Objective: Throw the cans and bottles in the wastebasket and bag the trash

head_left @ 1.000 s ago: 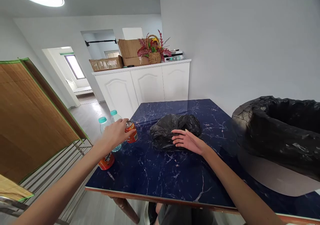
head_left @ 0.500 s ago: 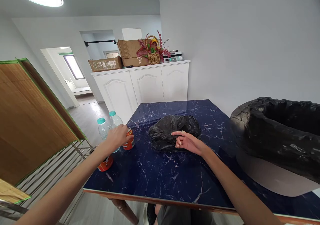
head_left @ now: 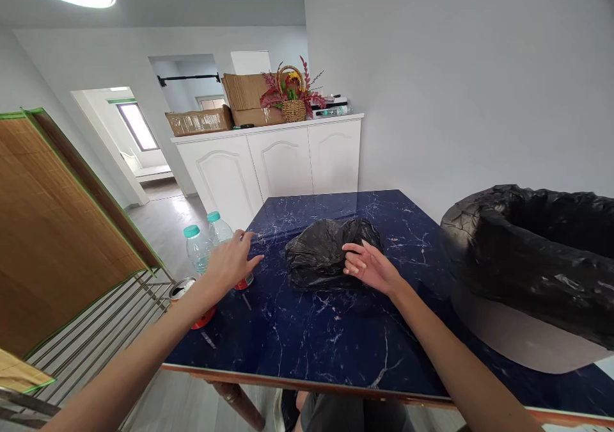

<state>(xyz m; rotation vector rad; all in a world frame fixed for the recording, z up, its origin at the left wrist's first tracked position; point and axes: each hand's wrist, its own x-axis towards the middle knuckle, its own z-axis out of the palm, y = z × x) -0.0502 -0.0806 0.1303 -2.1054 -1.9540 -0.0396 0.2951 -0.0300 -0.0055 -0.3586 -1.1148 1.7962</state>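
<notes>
My left hand (head_left: 233, 259) is open, thumb apart from the fingers, above the left side of the table. It hides most of a red can (head_left: 245, 282) that stands just behind and below it. Two clear plastic bottles with teal caps, a nearer bottle (head_left: 197, 250) and a farther bottle (head_left: 219, 230), stand left of this hand. A second orange-red can (head_left: 183, 287) is partly covered by my left forearm. My right hand (head_left: 371, 264) hovers by the right part of a crumpled black plastic bag (head_left: 316, 253), fingers loosely curled and apart, holding nothing.
A large bin (head_left: 518, 329) lined with a black bag (head_left: 542, 272) stands at the table's right. The dark blue marbled table (head_left: 307, 342) has a wooden front edge. Beyond it, a white cabinet (head_left: 283, 163) bears cardboard boxes and a flower basket (head_left: 293, 109). A metal rack (head_left: 115, 329) stands left.
My left hand has opened wider, its thumb and fingers spreading away from the can. My right hand has drawn slightly to the right, its index finger less stretched out.
</notes>
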